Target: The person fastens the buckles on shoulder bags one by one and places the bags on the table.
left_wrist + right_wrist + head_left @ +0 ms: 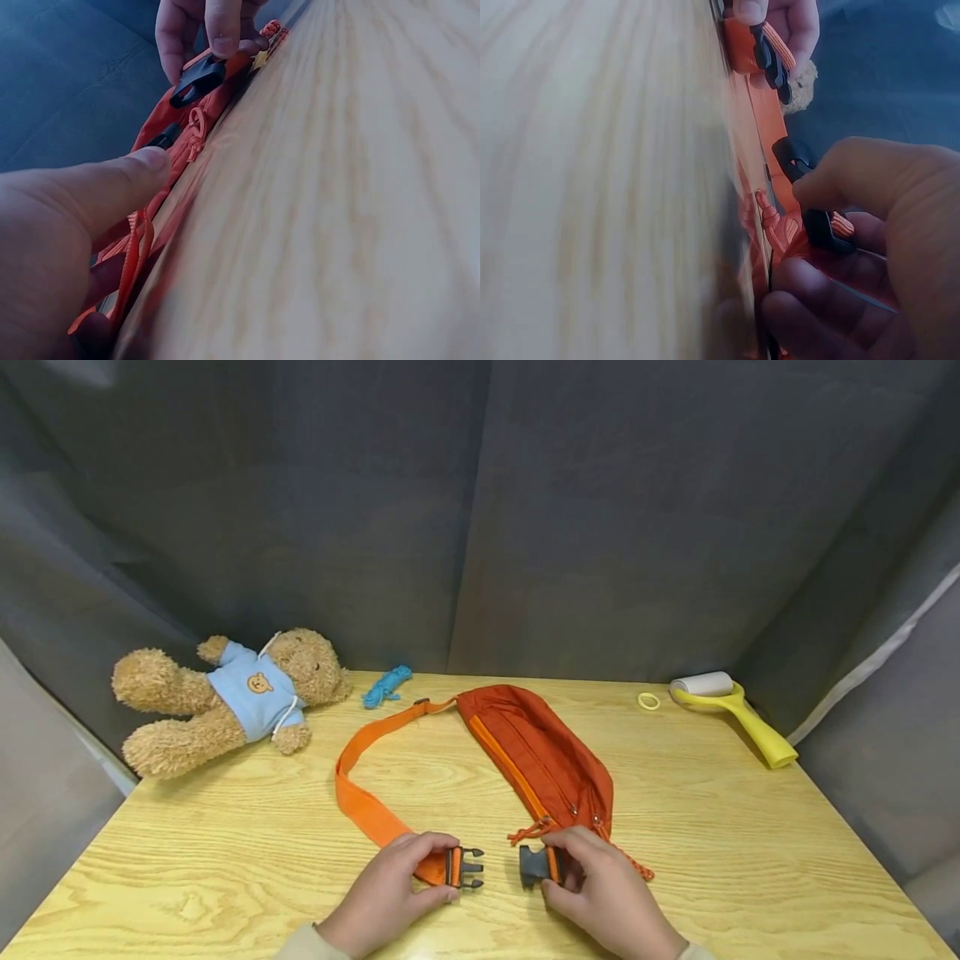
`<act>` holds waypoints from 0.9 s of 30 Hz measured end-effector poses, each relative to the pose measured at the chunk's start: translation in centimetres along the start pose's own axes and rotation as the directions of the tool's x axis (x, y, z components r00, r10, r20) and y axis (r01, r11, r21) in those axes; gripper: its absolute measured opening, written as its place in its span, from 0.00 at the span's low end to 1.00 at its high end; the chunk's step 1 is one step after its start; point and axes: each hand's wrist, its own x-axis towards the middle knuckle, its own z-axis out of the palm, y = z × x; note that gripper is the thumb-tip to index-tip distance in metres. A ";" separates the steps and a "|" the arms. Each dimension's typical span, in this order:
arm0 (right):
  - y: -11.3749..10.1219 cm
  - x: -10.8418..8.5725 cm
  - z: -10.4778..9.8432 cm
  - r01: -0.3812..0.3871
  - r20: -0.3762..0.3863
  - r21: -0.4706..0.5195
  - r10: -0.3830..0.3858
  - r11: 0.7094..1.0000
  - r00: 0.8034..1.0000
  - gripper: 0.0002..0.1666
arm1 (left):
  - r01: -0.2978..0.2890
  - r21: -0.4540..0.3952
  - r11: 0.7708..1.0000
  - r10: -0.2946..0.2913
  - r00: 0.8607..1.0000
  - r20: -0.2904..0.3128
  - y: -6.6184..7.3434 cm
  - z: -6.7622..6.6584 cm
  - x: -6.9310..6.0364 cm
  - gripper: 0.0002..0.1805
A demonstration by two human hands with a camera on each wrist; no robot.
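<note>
With my left hand (390, 887) I pinch the black pronged buckle half (471, 867), pointing right; my right hand (609, 893) grips the black socket half (534, 866), facing it, apart. The red waist bag (543, 750) lies farther off, its orange strap (371, 812) looping left.

Left fingers (433, 842) partly hide the orange strap (351, 788); sleeves (311, 945) cropped
</note>
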 end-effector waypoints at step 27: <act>-0.6 0.3 0.6 0.029 0.018 0.036 -0.030 0.999 0.999 0.23 | 0.031 -0.068 0.997 -0.028 0.999 0.043 0.2 0.4 0.6 0.28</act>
